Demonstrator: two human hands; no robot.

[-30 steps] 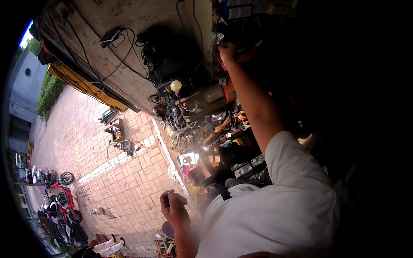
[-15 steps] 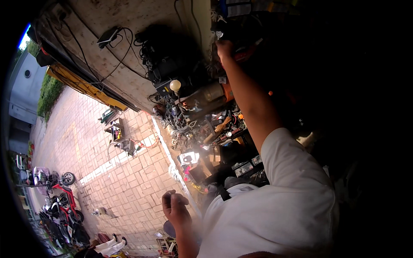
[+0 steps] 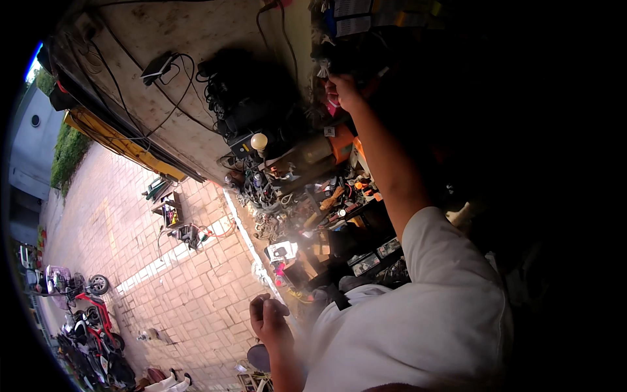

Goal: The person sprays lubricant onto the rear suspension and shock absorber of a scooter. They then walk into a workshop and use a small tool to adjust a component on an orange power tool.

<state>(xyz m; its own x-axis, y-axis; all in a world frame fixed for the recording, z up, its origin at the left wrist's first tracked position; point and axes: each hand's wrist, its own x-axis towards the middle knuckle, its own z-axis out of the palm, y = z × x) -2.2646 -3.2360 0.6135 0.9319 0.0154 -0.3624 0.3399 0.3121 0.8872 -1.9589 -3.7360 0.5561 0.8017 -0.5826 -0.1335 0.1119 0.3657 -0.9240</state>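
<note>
My right hand (image 3: 343,93) reaches far forward at the end of an outstretched arm, beside the wall's corner edge. Its fingers are curled closed, and shadow hides what they grip. A small bunch of silvery metal pieces (image 3: 323,68), perhaps keys, hangs just beyond the fingertips. Something pink-red (image 3: 335,106) shows right below the hand. Nearer to me, my left hand (image 3: 268,317) is raised over the brick paving with fingers bent in toward the thumb. Whether anything small sits in them I cannot make out.
A light bulb (image 3: 259,142) stands by dark, cabled equipment (image 3: 251,98) against the wall. Cluttered tools and parts lie below, with a white box (image 3: 281,251). An open toolbox (image 3: 171,209) sits on the paving (image 3: 196,281). Parked scooters (image 3: 95,313) are at far left; deep shadow covers the right.
My right hand has drawn back slightly and to the right from the silvery pieces, its fingers more curled. The view has shifted a little. My left hand stays nearly in place.
</note>
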